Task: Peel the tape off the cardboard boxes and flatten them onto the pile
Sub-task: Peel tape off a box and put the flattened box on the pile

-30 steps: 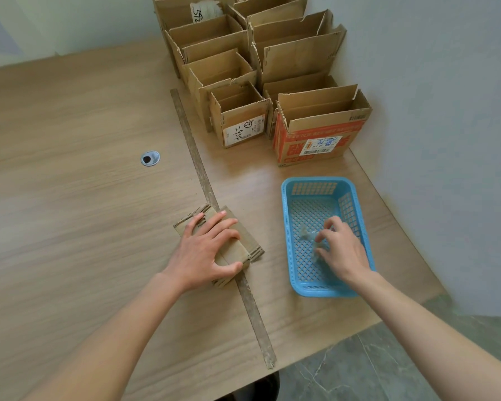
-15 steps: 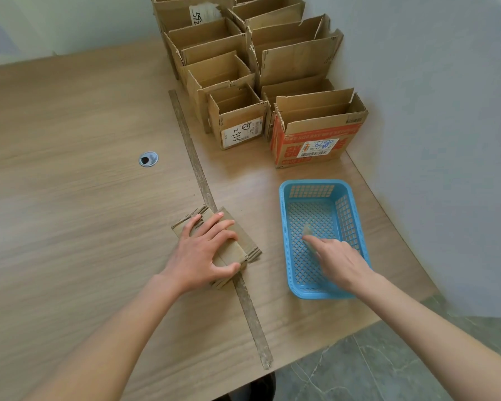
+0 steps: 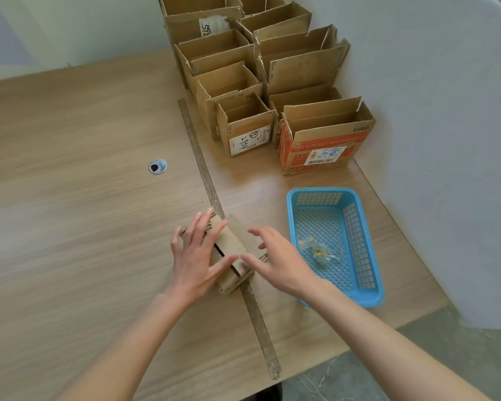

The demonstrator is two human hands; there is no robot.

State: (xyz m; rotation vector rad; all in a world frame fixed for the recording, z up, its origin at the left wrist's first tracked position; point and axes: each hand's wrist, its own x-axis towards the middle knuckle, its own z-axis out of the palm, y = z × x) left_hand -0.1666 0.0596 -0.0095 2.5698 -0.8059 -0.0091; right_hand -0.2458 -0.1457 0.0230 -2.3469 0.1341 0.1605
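between both hands [image 3: 237, 261] lies the flattened cardboard pile [image 3: 233, 250].

A matt, wood-grain table [image 3: 70, 215] is seen with a rough, worn strip [image 3: 203, 172] set into its top and a shiny metal grommet [image 3: 157, 166] at left. At the far side, open boxes [image 3: 298, 65] of plain brown corrugated cardboard are grouped, their cut edges showing fluting; one box [image 3: 324, 146] at right is printed orange and carries a white paper label. Nearer, a flattened stack [image 3: 232, 250] of the same dull cardboard is seen. At right, a blue basket [image 3: 368, 244] of smooth perforated plastic holds crumpled, glossy clear tape [image 3: 317, 251]. A matt painted wall [image 3: 446, 111] stands behind.
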